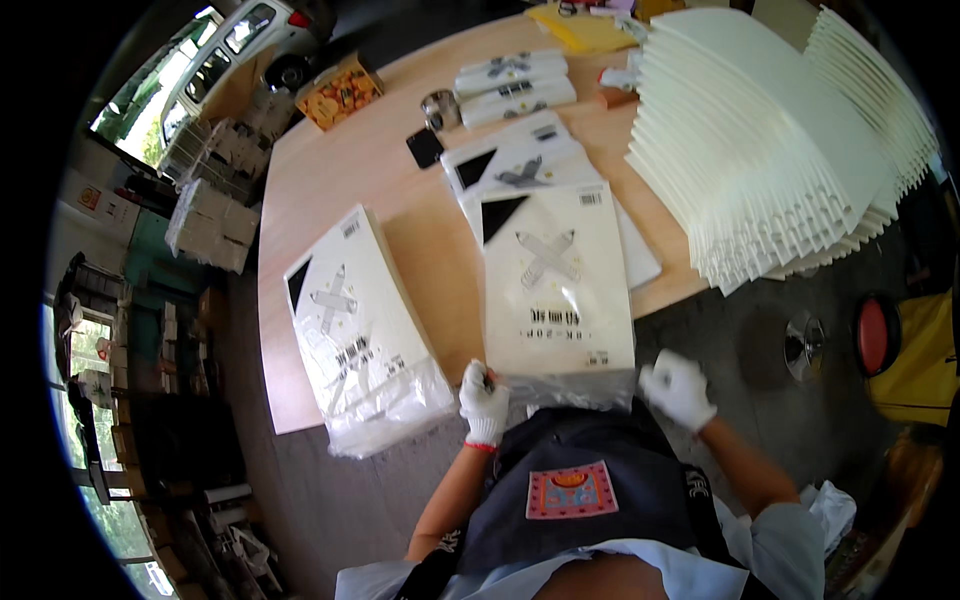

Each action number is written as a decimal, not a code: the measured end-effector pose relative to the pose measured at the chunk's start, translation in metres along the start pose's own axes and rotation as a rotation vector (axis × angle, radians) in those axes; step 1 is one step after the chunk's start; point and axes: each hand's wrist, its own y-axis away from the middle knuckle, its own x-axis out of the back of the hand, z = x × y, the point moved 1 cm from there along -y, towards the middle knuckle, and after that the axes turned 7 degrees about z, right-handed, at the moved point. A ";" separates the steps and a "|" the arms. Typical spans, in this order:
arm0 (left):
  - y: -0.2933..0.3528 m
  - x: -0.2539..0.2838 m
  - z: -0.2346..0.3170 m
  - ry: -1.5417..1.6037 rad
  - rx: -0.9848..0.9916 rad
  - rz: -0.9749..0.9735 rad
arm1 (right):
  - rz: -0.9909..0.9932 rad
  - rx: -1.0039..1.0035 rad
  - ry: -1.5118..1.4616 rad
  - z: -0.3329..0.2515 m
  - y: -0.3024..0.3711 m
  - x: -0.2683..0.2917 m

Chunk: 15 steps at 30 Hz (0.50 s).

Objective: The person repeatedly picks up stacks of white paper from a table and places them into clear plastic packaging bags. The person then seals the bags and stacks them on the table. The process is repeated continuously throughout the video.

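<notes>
Right in front of me, a pack of drawing paper (pixel 575 270) in a clear plastic bag (pixel 570 388) lies at the table's near edge. Loose film of the bag hangs toward my apron. My left hand (pixel 485 405), in a white knit glove, is closed at the bag's left near corner and appears to pinch the film. At the right near corner my gloved right hand (pixel 680 392) is also closed, seemingly on the film; its fingertips are hard to make out. A second bagged paper pack (pixel 362 310) lies to the left, its loose bag end (pixel 385 415) overhanging the edge.
More paper packs (pixel 520 165) lie beneath and behind the front one. Tall stacks of white sheets (pixel 755 140) fill the table's right side. Farther back are rolled packs (pixel 512 88), a metal tin (pixel 440 108), a black phone-like slab (pixel 425 148) and an orange-patterned box (pixel 340 92). A red-topped stool (pixel 875 335) stands right.
</notes>
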 end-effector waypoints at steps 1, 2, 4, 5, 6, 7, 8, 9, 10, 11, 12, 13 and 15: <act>0.002 0.001 -0.001 0.026 0.036 -0.006 | -0.027 -0.197 -0.079 0.013 -0.017 -0.005; 0.012 0.004 -0.014 -0.062 0.054 -0.001 | 0.070 -0.151 -0.136 0.023 -0.024 -0.020; 0.035 0.005 -0.044 -0.314 0.053 -0.067 | -0.120 -0.543 -0.507 0.095 -0.036 -0.092; 0.063 0.018 -0.069 -0.492 0.068 -0.112 | -0.393 -0.744 -1.182 0.065 -0.031 -0.093; 0.091 0.040 -0.106 -0.391 0.210 -0.323 | -0.341 -0.684 -1.132 0.060 -0.030 -0.103; 0.101 0.057 -0.112 -0.408 0.359 -0.454 | -0.284 -0.626 -1.079 0.061 -0.030 -0.113; 0.106 0.061 -0.116 -0.288 0.429 -0.355 | -0.255 -0.633 -1.061 0.060 -0.033 -0.113; 0.110 0.063 -0.120 -0.170 0.495 -0.257 | -0.225 -0.640 -1.044 0.060 -0.039 -0.113; 0.089 0.056 -0.093 -0.142 0.458 -0.264 | -0.193 -0.645 -1.022 0.062 -0.041 -0.111; 0.081 0.042 -0.114 0.083 0.553 -0.272 | -0.363 -0.590 -0.943 0.060 -0.038 -0.104; 0.070 0.024 -0.098 0.373 0.744 -0.196 | -0.523 -0.534 -0.861 0.059 -0.035 -0.090; 0.065 0.009 -0.120 0.507 0.838 -0.270 | -0.686 -0.471 -0.774 0.050 -0.030 -0.072; 0.036 -0.009 -0.072 0.417 0.704 -0.323 | -1.010 -0.481 -0.385 0.065 -0.009 -0.048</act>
